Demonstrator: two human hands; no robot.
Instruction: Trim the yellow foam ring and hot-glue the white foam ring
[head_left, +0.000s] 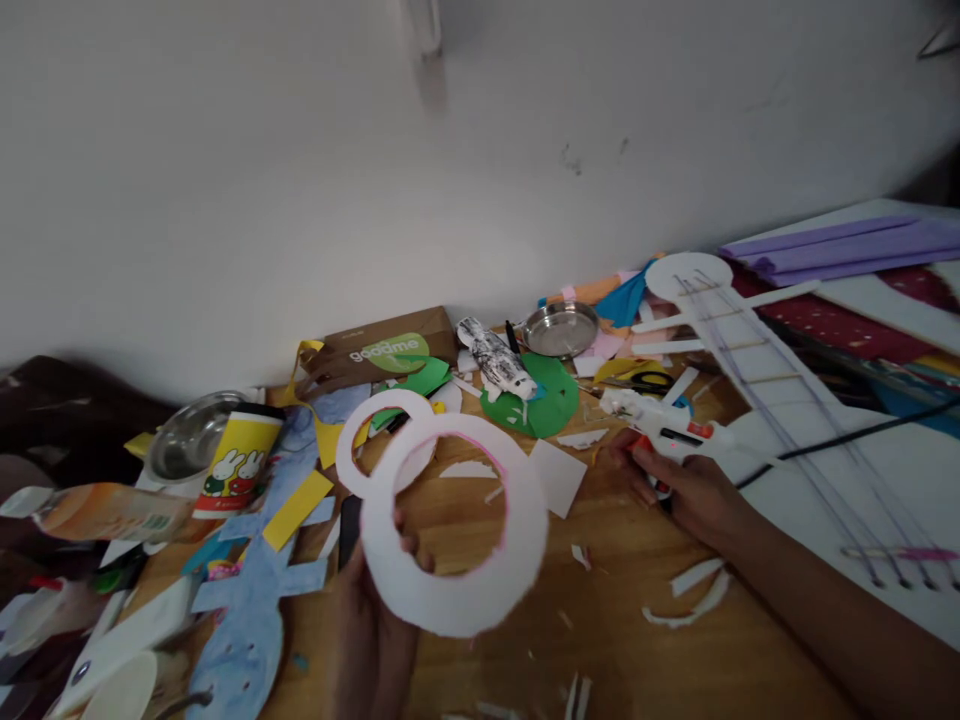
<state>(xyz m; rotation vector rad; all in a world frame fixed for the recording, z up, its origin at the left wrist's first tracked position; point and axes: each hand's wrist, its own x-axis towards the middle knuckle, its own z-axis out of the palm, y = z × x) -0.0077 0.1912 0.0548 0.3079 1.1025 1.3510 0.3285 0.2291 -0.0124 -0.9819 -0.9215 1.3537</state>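
My left hand (382, 610) grips the lower left edge of a large white foam ring (529, 520), its fingers closed on the rim, the fingertips showing through the hole. A smaller white ring (349, 440) adjoins the large one at its upper left; I cannot tell whether they are joined. Pink marks line the large ring's inner edge. At the right, my right hand (675, 485) is wrapped round the handle of a white hot glue gun (660, 418), its nozzle pointing left, away from the rings. A square white piece (559, 477) lies between ring and glue gun.
A brown box (382, 345), a painted bird-like figure (496, 362) and a metal dish (560, 330) stand by the wall. Left are a yellow cup (240, 460), a bottle (112, 512) and a blue cutout (247, 640). A black cord (847, 440) crosses a white stringed shape (757, 350) at right.
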